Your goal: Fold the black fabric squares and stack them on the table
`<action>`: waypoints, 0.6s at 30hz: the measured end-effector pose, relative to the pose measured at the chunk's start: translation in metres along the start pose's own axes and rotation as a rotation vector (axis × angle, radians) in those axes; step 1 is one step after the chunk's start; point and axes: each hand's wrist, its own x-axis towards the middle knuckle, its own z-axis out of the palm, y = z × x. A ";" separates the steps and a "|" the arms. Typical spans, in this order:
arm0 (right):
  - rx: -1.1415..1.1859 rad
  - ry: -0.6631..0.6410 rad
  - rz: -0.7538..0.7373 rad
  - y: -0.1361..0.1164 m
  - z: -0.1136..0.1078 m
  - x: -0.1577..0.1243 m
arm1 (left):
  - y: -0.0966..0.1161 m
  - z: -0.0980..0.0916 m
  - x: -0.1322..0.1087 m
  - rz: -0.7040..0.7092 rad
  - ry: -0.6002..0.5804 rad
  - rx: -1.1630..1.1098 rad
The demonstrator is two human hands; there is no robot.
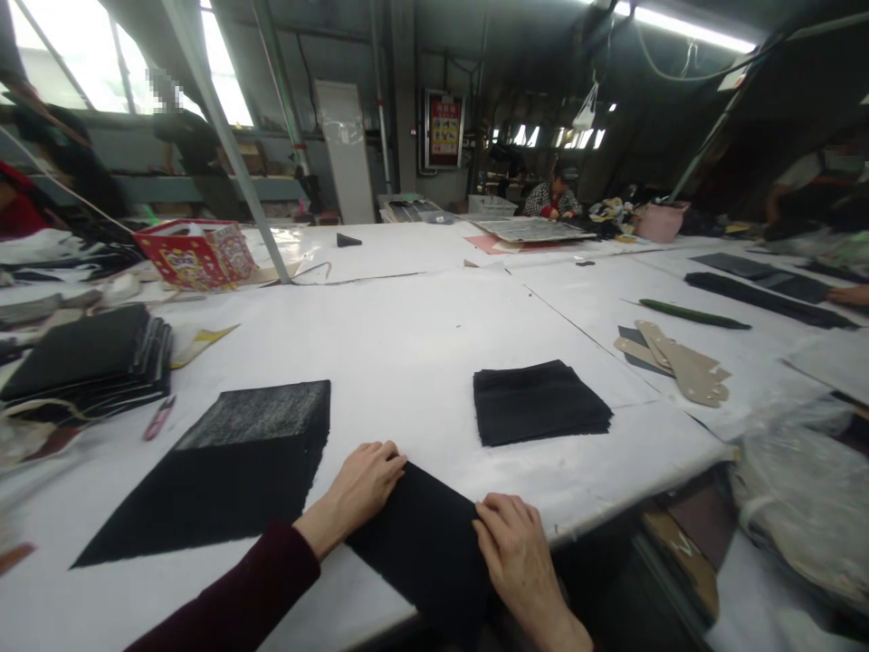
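A piece of black fabric (424, 534) lies at the front edge of the white table, its lower part hanging over. My left hand (370, 480) pinches its far left corner, fingers pressed together. At the far right corner, my right hand (512, 543) grips the same piece, with the thumb hidden. To the left lies a larger dark fabric stack (204, 493) with a greyish, speckled strip across its far part. A smaller stack of black fabric pieces (539, 405) sits beyond my right hand.
Folded dark fabric (88, 353) and small pink snips (159, 418) lie on the left. A red patterned box (196, 255) stands near a slanted pole (231, 145). Beige templates (685, 362) and a cucumber (693, 314) lie right. Several people are around the room.
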 end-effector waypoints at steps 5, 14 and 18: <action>0.130 0.007 0.060 -0.006 0.010 0.022 | 0.008 -0.009 0.011 -0.026 0.021 -0.144; 0.404 -0.474 0.333 0.065 -0.022 0.047 | 0.026 -0.015 0.036 -0.085 -0.076 -0.639; 0.216 -0.358 0.262 0.113 -0.094 0.104 | 0.052 -0.021 0.100 -0.099 -0.048 -0.781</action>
